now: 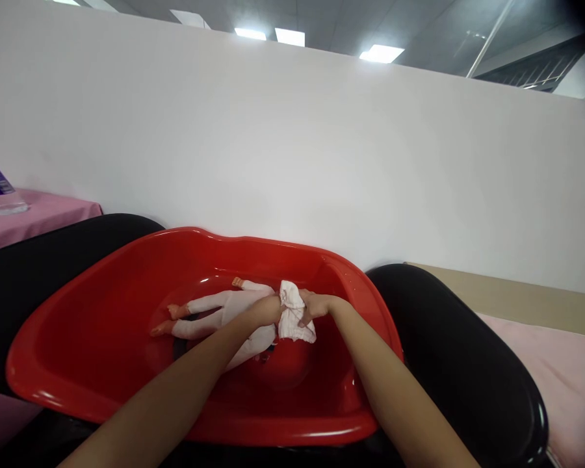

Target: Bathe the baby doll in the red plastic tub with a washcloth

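A baby doll [238, 305] in white clothing lies inside a red baby bathtub [102, 325], its bare feet towards the left. A white cloth [297, 325] covers the place of the doll's head, which is hidden. My left hand [274, 311] grips the cloth's left edge, its fingers mostly hidden by the arm and the fabric. From the right, my right hand [316, 307] holds the same cloth, fingers closed on its upper right part. My left forearm passes over the doll's body.
Black padded surfaces [448, 364] flank the tub on both sides. A clear bottle [4, 195] with a purple label stands on a pink cloth [68, 207] at the far left. Another pink cover [556, 377] lies at the right. A white wall [273, 143] rises behind.
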`<action>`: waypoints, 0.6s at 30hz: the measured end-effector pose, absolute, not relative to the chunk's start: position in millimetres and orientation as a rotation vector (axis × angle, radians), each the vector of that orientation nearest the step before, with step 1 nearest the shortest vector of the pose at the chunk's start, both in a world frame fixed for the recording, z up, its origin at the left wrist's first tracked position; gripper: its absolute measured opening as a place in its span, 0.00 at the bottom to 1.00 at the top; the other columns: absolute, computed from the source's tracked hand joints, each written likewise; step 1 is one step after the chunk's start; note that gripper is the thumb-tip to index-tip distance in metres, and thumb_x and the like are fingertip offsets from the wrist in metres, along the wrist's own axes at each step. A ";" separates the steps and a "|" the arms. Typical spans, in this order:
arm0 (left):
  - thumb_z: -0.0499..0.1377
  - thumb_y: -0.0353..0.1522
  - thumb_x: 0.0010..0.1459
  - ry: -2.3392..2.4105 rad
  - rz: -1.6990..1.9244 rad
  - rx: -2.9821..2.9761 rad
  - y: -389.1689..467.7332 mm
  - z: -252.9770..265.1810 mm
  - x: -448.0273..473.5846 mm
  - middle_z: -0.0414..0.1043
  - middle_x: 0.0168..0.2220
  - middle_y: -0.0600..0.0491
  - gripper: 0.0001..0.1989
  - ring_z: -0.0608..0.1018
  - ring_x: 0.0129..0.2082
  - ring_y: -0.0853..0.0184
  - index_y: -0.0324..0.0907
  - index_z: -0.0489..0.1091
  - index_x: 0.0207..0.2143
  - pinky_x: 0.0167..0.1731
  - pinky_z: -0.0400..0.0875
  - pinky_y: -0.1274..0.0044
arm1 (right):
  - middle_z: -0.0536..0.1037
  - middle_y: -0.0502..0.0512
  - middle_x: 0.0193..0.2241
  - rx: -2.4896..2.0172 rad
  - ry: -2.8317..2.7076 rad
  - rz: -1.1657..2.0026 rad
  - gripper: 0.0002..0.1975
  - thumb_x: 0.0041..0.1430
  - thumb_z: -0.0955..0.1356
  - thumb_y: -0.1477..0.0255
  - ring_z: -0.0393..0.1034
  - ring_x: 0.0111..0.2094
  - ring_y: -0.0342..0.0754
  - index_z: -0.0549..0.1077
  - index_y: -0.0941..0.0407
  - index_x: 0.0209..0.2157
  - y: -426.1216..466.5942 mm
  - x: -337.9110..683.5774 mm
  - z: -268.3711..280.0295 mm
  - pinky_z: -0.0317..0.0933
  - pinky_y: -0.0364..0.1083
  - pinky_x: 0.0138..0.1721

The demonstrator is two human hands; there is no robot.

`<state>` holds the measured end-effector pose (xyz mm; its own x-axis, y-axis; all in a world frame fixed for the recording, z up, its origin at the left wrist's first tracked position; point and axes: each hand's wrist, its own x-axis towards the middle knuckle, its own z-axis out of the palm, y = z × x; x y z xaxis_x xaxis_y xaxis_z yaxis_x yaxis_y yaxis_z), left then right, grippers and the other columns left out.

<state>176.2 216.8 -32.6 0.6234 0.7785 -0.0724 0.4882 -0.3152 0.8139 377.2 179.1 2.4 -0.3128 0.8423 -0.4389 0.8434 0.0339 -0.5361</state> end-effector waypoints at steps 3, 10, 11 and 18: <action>0.56 0.47 0.59 0.979 0.388 2.122 214.5 -26.3 175.8 0.80 0.44 0.44 0.23 0.77 0.48 0.49 0.41 0.78 0.45 0.51 0.68 0.68 | 0.58 0.65 0.65 1.855 2.219 -1.071 0.57 0.34 0.82 0.62 0.55 0.65 0.66 0.59 0.54 0.66 180.8 378.0 -2.0 0.51 0.57 0.66; 0.50 0.35 0.57 0.940 0.755 1.990 215.1 -4.6 178.2 0.80 0.40 0.49 0.16 0.78 0.42 0.59 0.42 0.77 0.39 0.44 0.71 0.72 | 0.52 0.71 0.68 1.891 2.167 -1.006 0.67 0.31 0.82 0.58 0.46 0.69 0.69 0.49 0.59 0.70 178.7 376.4 1.1 0.45 0.58 0.68; 0.51 0.35 0.56 0.884 0.801 1.872 215.2 -4.7 180.0 0.80 0.39 0.50 0.16 0.78 0.41 0.60 0.42 0.76 0.37 0.43 0.71 0.73 | 0.52 0.71 0.68 1.899 2.180 -1.016 0.67 0.31 0.82 0.57 0.45 0.69 0.69 0.50 0.58 0.70 178.2 376.1 1.7 0.44 0.58 0.68; 0.50 0.34 0.55 0.784 0.839 1.288 200.8 -8.4 198.8 0.76 0.33 0.49 0.12 0.78 0.33 0.62 0.40 0.67 0.39 0.37 0.74 0.72 | 0.52 0.64 0.68 1.850 2.239 -1.124 0.66 0.30 0.82 0.57 0.46 0.68 0.67 0.51 0.52 0.70 177.9 374.7 2.0 0.44 0.58 0.68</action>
<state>198.8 200.8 -8.4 0.4887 0.8719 -0.0303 -0.0891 0.0844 0.9924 374.7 177.9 2.0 -0.2943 0.8442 -0.4481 0.8638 0.0342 -0.5028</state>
